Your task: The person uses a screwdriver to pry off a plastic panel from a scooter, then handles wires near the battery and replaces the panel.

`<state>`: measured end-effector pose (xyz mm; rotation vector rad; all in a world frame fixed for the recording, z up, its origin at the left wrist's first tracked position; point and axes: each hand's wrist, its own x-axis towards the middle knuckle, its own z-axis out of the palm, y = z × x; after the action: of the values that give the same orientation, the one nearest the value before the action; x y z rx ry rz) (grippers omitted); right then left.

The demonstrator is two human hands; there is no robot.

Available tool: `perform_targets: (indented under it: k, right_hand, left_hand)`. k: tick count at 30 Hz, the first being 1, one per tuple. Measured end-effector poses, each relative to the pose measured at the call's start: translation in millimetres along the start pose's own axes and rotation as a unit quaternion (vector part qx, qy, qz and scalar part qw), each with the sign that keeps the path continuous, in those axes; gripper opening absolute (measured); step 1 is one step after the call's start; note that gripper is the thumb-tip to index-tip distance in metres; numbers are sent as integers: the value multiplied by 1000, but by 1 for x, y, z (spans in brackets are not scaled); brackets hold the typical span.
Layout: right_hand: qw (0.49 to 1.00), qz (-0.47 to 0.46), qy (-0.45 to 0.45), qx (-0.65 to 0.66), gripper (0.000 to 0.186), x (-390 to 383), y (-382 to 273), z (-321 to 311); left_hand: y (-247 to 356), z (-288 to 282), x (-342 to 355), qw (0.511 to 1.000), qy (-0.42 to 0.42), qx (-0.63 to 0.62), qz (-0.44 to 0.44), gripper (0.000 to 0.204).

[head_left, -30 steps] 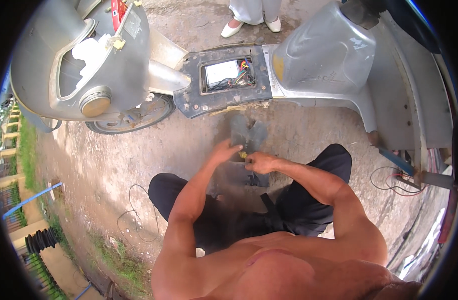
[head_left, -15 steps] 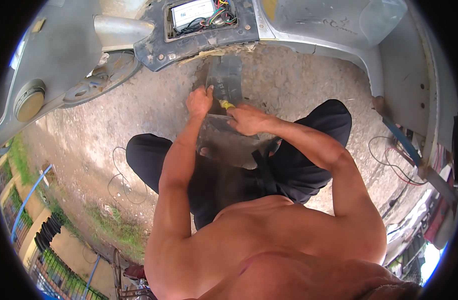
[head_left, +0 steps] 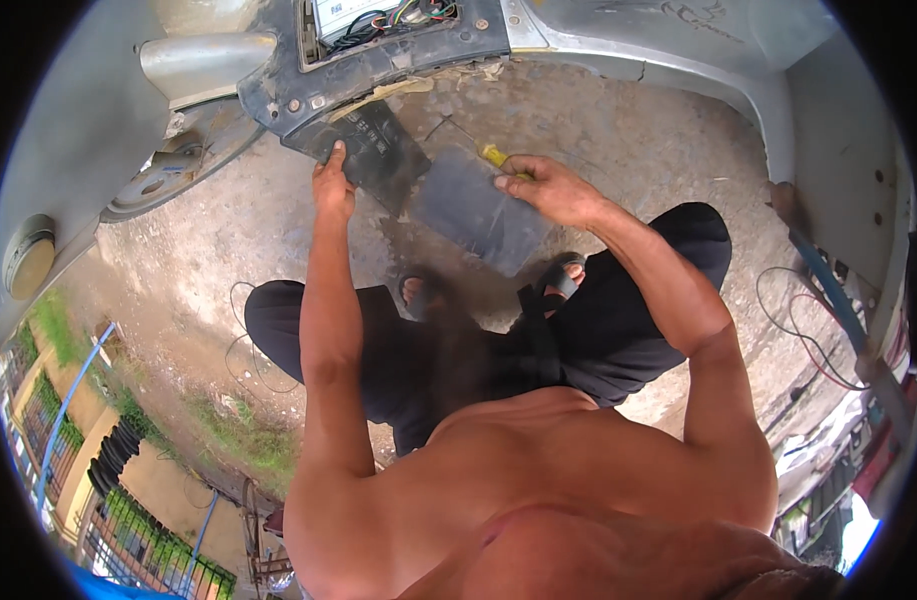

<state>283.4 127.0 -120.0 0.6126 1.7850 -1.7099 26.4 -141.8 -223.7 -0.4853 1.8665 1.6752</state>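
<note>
Two separate pieces of flat dark sheet are held over the ground between my knees. My left hand (head_left: 333, 185) pinches the edge of the darker piece (head_left: 383, 150), which has pale print on it and lies partly under the vehicle's lower edge. In my right hand (head_left: 558, 190) is a yellow-handled tool (head_left: 494, 155), its thin metal part pointing away and bent near the end. The same hand grips the greyer, dusty piece (head_left: 478, 215) by its upper right edge. This piece hangs tilted toward my feet. I cannot tell the tool's exact kind.
Ahead stands a silver vehicle body (head_left: 618, 35) with a dark panel (head_left: 278, 85). A white box (head_left: 353, 12) and coloured wires sit in its opening. A wheel (head_left: 183, 160) is at the left. Loose cables (head_left: 798, 335) lie at the right.
The single long strip has come apart into two pieces. My left hand has moved left with one; my right hand has moved right and away with the other piece and the tool.
</note>
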Motion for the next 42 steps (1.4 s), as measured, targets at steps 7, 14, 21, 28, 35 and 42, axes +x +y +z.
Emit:
perform_targets:
  k: [7, 14, 21, 28, 35, 42]
  right_hand:
    - [956, -6, 106, 275, 38, 15, 0, -5]
    - [941, -21, 132, 311, 39, 28, 4, -16]
    - [917, -25, 164, 362, 40, 26, -7, -27]
    - [924, -24, 102, 367, 50, 29, -24, -20]
    - [970, -8, 42, 240, 75, 21, -24, -9]
    - [996, -39, 0, 77, 57, -31, -61, -25]
  left_hand:
    - [-4, 10, -46, 990, -66, 38, -117, 36]
    - [1, 36, -83, 972, -204, -77, -86, 40]
    - [23, 13, -109, 980, -156, 117, -50, 38]
    - [19, -5, -101, 887, -27, 408, 215, 46]
    - [56, 19, -146, 960, -213, 142, 112, 31]
    - [115, -21, -150, 949, -249, 30, 188, 23]
